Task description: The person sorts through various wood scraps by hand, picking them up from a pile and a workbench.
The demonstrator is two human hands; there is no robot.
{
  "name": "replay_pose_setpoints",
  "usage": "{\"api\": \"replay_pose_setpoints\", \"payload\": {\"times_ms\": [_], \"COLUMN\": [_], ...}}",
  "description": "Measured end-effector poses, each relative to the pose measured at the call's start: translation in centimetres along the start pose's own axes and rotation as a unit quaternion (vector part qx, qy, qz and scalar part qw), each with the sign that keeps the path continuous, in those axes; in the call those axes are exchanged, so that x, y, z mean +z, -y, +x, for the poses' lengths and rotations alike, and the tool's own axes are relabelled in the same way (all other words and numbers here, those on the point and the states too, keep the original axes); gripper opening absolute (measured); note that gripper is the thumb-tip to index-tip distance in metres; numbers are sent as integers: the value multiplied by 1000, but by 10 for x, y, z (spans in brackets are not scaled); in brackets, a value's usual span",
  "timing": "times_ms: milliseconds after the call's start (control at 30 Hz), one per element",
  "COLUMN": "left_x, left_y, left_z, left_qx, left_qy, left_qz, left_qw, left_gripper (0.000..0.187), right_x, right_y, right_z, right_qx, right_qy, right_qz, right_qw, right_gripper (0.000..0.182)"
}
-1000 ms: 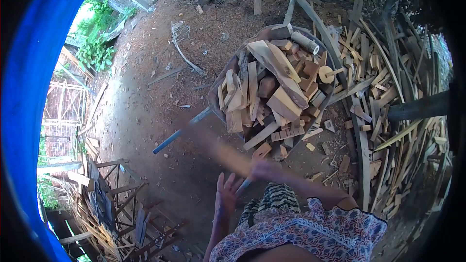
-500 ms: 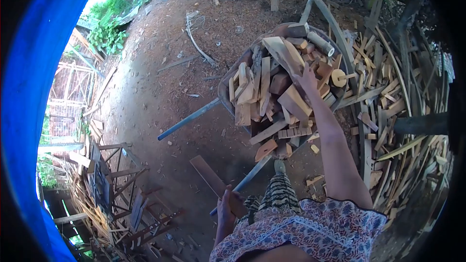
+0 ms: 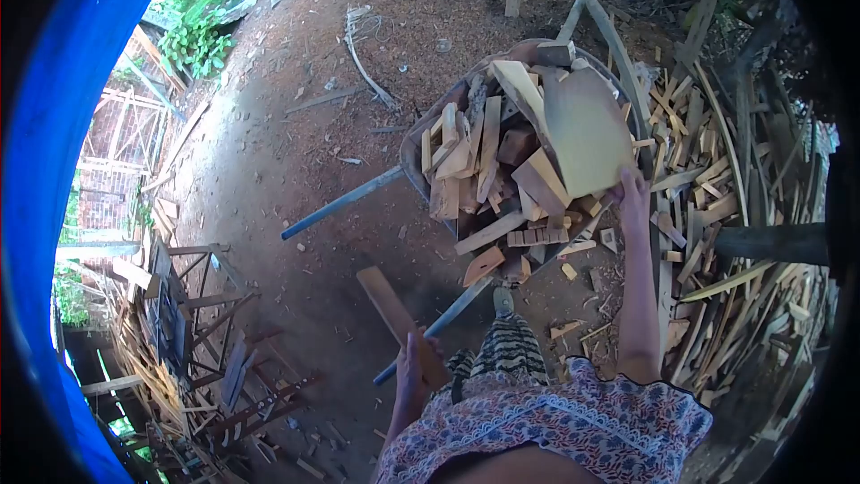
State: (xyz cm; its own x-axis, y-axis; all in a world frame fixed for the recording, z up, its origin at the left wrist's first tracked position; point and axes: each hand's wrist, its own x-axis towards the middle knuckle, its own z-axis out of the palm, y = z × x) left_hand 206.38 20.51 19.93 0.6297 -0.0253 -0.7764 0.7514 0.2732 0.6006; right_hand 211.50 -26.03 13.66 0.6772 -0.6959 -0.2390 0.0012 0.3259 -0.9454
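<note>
My right hand grips the lower right corner of a broad, pale wooden slab, tilted up over the wood in the wheelbarrow. Under and around the slab lie offcuts, among them a pale wedge-shaped block and a long pale piece. Low in the view, near my body, my left hand is closed around a brown wooden board that slants up to the left, off to the side of the barrow. The slab covers part of the load behind it.
Two wheelbarrow handles, one to the left and one near my foot, stick out towards me. A large heap of scrap wood lies to the right. Wooden frames stand at lower left, and a blue sheet hangs at the left edge.
My right hand has raised the broad slab from among the offcuts and moved to the right and down with it. My left hand still holds the brown board.
</note>
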Motion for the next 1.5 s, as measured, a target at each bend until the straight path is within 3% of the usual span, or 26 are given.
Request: {"api": "replay_pose_setpoints", "payload": {"times_ms": [100, 200, 300, 333, 400, 433, 467, 500, 533, 567, 600, 633, 700, 733, 800, 867, 900, 967, 1000, 1133, 1200, 1233, 1300, 1433, 1467, 1500], "left_x": [10, 20, 10, 7, -20, -27, -32, -31, -31, -32, -35, -40, -45, -47, -32, -21, -20, -31, -32, -22, -17, -16, -17, -20, -22, -25], "left_y": [6, 13, 30, 18, 8, 4, 2, -2, -4, -4, -1, 4, 17, 23, 19, 15, 16, 24, 26, 20, 12, 8, 5, 12, 11, 16], "left_z": [13, 19, 23, 8, 0, -4, -13, -21, -28, -33, -36, -40, -48, -54, -69, -82, -84, -83, -84, -94, -96, -96, -91, -68, -59, -52], "left_qx": [11, 19, 25, -2, -10, -19, -31, -29, -39, -48, -44, -38, -31, -48, -92, -101, -113, -114, -101, -79, -79, -78, -81, -93, -102, -105], "left_qy": [64, 133, 54, 92, 91, 89, 67, 65, 26, -14, -14, -26, -40, -44, -56, -70, -83, -90, -94, -127, -114, -102, -85, -38, -20, -3], "left_qz": [18, -63, -93, -56, -41, -27, -111, -111, -107, -105, -105, -97, -91, -134, -201, -203, -205, -208, -199, -207, -202, -197, -186, -150, -146, -139], "left_qw": [998, 989, 994, 994, 995, 995, 991, 991, 993, 993, 993, 994, 995, 989, 974, 971, 969, 967, 970, 967, 970, 972, 976, 983, 984, 985], "left_gripper": [52, 56, 60, 72, 72, 72, 56, 56, 57, 58, 58, 59, 61, 62, 64, 64, 64, 65, 65, 64, 64, 64, 64, 65, 65, 65], "right_x": [22, 60, 91, 102, 118, 118, 117, 118, 124, 129, 116, 117, 134, 143, 164, 183, 187, 194, 197, 195, 190, 188, 169, 122, 110, 102], "right_y": [3, -23, -54, -51, -43, -47, -56, -65, -71, -83, -150, -190, -222, -255, -270, -259, -266, -287, -271, -267, -267, -256, -213, -164, -156, -132], "right_z": [-76, -159, -227, -236, -249, -246, -234, -219, -199, -176, -142, -115, -46, -16, 24, 44, 52, 66, 59, 66, 65, 51, 11, -114, -143, -174], "right_qx": [70, 223, 334, 333, 381, 384, 379, 364, 255, 139, 211, 242, 111, 133, 155, 291, 289, 238, 164, 173, 111, 144, 219, 140, 193, 178], "right_qy": [100, 163, 282, 281, 384, 385, 494, 594, 605, 603, 525, 351, 168, 113, 62, 58, 63, -31, -62, 0, 78, 109, 181, 224, 260, 297], "right_qz": [42, 57, 50, 50, 76, 78, -3, -85, -185, -281, -254, -154, -293, -272, -248, -274, -272, -411, -468, -412, -325, -204, -100, -101, -167, -190], "right_qw": [992, 959, 898, 899, 837, 836, 782, 713, 731, 733, 784, 892, 935, 946, 954, 915, 916, 880, 866, 894, 936, 962, 953, 959, 931, 919], "right_gripper": [37, 34, 38, 38, 47, 47, 51, 55, 55, 55, 50, 33, 34, 34, 36, 40, 40, 29, 31, 30, 24, 20, 18, 19, 21, 16]}}
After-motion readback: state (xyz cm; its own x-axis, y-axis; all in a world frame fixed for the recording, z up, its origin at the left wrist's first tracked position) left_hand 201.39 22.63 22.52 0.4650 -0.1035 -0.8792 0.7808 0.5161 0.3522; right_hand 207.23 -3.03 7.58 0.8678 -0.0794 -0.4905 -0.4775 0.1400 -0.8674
